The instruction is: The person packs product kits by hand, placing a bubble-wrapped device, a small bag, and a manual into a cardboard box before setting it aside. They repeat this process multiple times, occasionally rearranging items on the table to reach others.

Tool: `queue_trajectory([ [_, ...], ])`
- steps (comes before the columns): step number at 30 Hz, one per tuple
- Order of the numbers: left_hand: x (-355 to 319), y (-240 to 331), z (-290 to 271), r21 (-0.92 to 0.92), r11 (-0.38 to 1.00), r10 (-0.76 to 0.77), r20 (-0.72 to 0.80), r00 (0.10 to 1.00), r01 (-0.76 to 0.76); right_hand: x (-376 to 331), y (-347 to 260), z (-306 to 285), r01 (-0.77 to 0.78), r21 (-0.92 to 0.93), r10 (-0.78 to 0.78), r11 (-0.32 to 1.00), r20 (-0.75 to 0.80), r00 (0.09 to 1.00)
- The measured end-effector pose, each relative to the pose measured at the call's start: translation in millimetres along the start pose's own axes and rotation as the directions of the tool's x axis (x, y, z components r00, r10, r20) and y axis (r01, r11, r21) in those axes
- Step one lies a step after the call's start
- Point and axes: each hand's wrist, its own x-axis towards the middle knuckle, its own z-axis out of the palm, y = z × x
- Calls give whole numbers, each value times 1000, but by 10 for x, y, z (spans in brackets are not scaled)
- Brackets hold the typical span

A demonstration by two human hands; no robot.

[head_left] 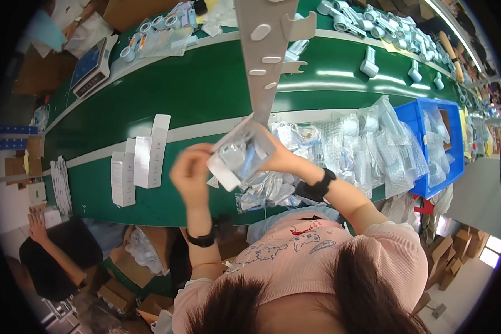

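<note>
In front of me a small white box (224, 175) is held up, tilted, its open end facing me. Inside it show a clear plastic-wrapped item (231, 152) and something blue. My right hand (279, 155) is closed around the box's right side, with its fingers partly hidden behind it. At the box's left edge is my left hand (190, 171), its fingers curled but smeared by motion. Just below and right of the box lies a pile of small bagged parts with white cables (272, 190). Bubble-wrap pouches (367, 150) with pale items inside lie farther right.
White boxes (146, 161) stand on the green table at left, near flat white cartons (61, 186). A metal post (264, 67) rises just beyond my hands. A blue bin (415, 136) holds pouches at right. Pale blue parts (369, 63) lie across the belt. A co-worker's hand (37, 224) is at far left.
</note>
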Motion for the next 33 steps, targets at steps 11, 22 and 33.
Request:
queue_trajectory([
  [11, 577, -1445, -1488, 981, -181, -317, -118, 941, 62, -778, -326, -1824, -215, -75, 152, 974, -489, 859],
  [22, -546, -829, -301, 994, -56, -560, -108, 821, 92, 997, 958, -2317, 4, -239, -172, 971, -690, 703],
  [33, -623, -1322, -1373, 405, 617, -769, 131, 625, 675, 878, 732, -1671, 86, -209, -209, 974, -691, 692],
])
